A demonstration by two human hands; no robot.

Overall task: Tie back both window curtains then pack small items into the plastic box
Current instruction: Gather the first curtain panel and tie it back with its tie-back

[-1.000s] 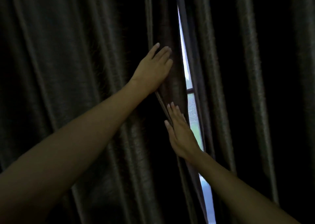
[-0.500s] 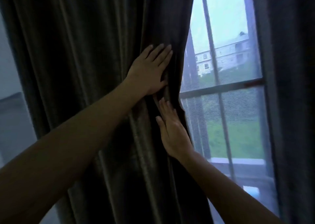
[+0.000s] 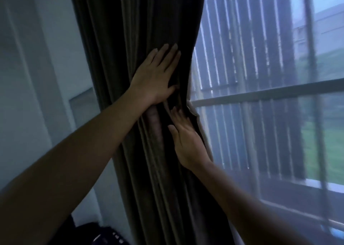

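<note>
1. I have the left curtain point(image 3: 141, 39) bunched into a column at the left side of the window point(image 3: 270, 93), with the glass to its right uncovered

2. My left hand point(image 3: 154, 79) lies flat on the gathered folds, fingers spread and straight, pressing, not clenched on anything

3. My right hand point(image 3: 188, 142) sits just below it at the curtain's inner edge, palm against the cloth; its fingertips sink into a fold, so I cannot tell whether they pinch fabric or only push

4. Progress, as I judge it: this curtain is gathered but not tied; I see no tie-back around it. The second curtain is out of view, so I can't say how it stands

5. Left to do: fasten this one, deal with the other, then pack the small items

6. Containers: no plastic box shows here. A dark object point(image 3: 104, 235) sits low by the wall point(image 3: 37, 77), too dim to identify, contents unknown
</note>
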